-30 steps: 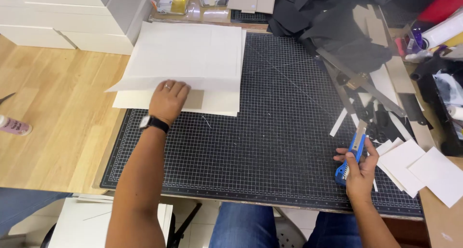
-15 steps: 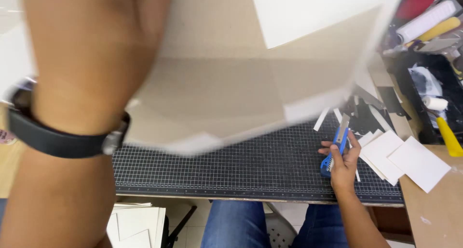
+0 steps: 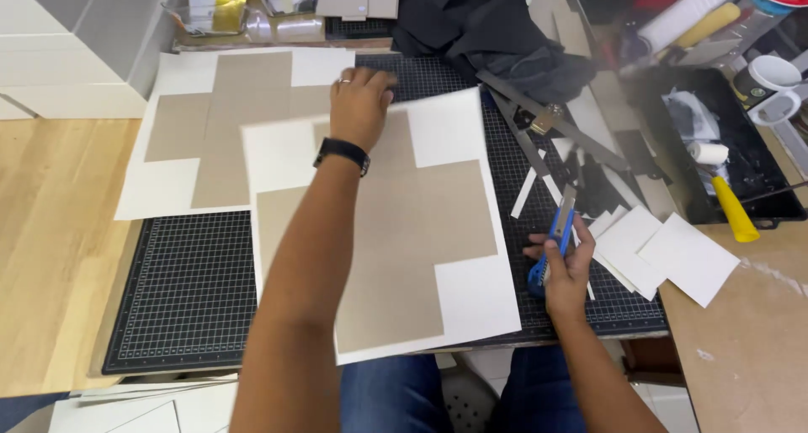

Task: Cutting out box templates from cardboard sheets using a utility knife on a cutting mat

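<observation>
Since 0.5 s ago the sheet that filled the view now lies flat on the mat, & the L hand has gone from up near the camera out to 12 o'clock. 1 s ago that hand pressed on a stack at the mat's far-left corner.

L hand: palm down, fingers loosely curled, resting on the top edge of the near sheet; whether it pinches the edge I can't tell. Near sheet = white w/ tan cross-shaped panel, slightly skewed, its bottom edge overhanging the mat's near edge at 6 o'clock. Its top-left corner overlaps a second sheet of the same kind at 10–11 o'clock, which hangs off the mat's left edge.

R hand: at 3–4 o'clock, closed round a blue knife, blade end pointing away at 12, just off the near sheet's right edge.

Open room: bare mat at 7–8 o'clock, lower left. Right side crowded: white offcuts at 3 o'clock, metal ruler & black fabric at 1, black tray at 2.
</observation>
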